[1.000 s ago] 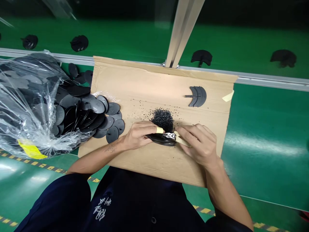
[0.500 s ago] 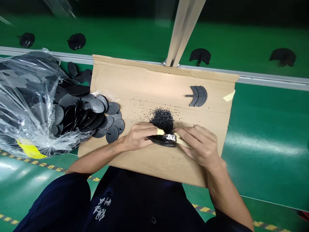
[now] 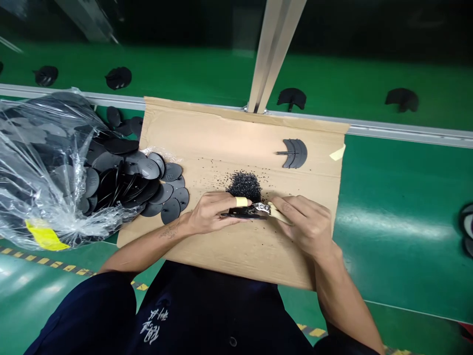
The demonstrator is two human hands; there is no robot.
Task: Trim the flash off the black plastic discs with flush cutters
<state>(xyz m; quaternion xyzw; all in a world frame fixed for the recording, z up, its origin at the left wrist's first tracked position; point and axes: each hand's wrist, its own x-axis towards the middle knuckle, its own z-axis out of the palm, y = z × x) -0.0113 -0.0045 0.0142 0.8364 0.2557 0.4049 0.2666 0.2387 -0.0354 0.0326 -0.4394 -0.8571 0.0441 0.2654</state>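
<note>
My left hand [image 3: 210, 212], with yellow tape round a finger, is closed on the edge of a thin black plastic disc [image 3: 242, 216]. The disc is seen almost edge-on, low over the cardboard. My right hand [image 3: 308, 222] grips the pale handles of small cutting pliers [image 3: 263, 207]. Their metal head points left at the upper side of the disc, close to my left fingertips; whether the jaws touch the plastic I cannot make out. Just beyond lies a heap of small black plastic clippings [image 3: 244, 185], with loose bits scattered around it.
A cardboard sheet [image 3: 221, 251] covers the green tabletop. On the left, a clear plastic bag [image 3: 74, 224] spills many black discs [image 3: 170, 211]. A black crescent-shaped part [image 3: 294, 154] lies at the back right. Behind the cardboard runs a metal rail with an upright post [image 3: 271, 59].
The view has shifted a little. The disc has turned more edge-on in my left hand, and the pliers' head now slants up to the left. Both hands keep their hold.
</note>
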